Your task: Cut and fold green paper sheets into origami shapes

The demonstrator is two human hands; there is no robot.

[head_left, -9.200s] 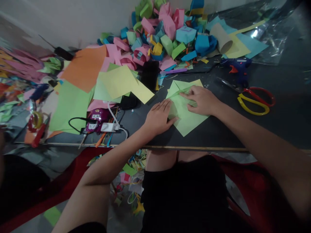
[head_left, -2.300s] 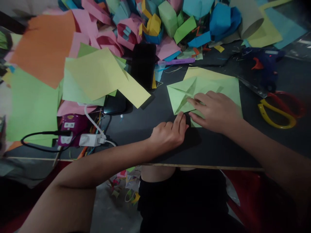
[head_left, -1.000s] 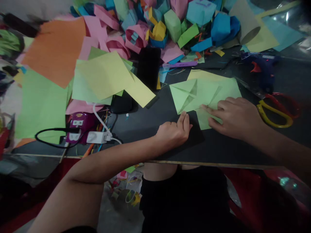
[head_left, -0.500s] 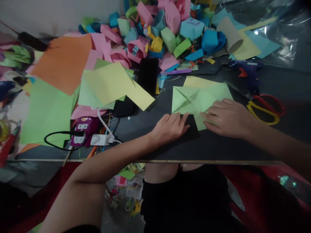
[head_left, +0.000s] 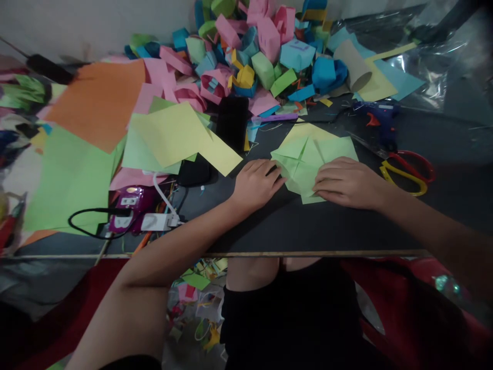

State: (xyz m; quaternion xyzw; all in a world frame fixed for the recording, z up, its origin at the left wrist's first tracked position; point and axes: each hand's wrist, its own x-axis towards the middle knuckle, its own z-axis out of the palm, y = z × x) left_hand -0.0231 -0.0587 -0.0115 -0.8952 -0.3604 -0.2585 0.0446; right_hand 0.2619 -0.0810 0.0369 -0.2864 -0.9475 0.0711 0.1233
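Observation:
A light green sheet of paper (head_left: pixel 308 154) with several folds lies on the dark table (head_left: pixel 327 226). My left hand (head_left: pixel 256 182) rests at its left edge, fingers curled together and pressing on a folded flap. My right hand (head_left: pixel 346 182) lies flat on the lower right part of the sheet, fingers stretched out towards the left and holding it down. A yellow-green sheet (head_left: pixel 304 131) peeks out from under the far edge.
Yellow and red scissors (head_left: pixel 406 164) and a blue glue gun (head_left: pixel 379 115) lie to the right. A black phone (head_left: pixel 232 122), loose coloured sheets (head_left: pixel 173 133) and a pile of folded paper shapes (head_left: pixel 262 56) fill the back and left. A charger and cables (head_left: pixel 150 218) sit near the front edge.
My left hand has moved up onto the sheet's left edge and a flap has been folded inward. My right hand has slid left and flattened on the sheet. The view has tilted slightly.

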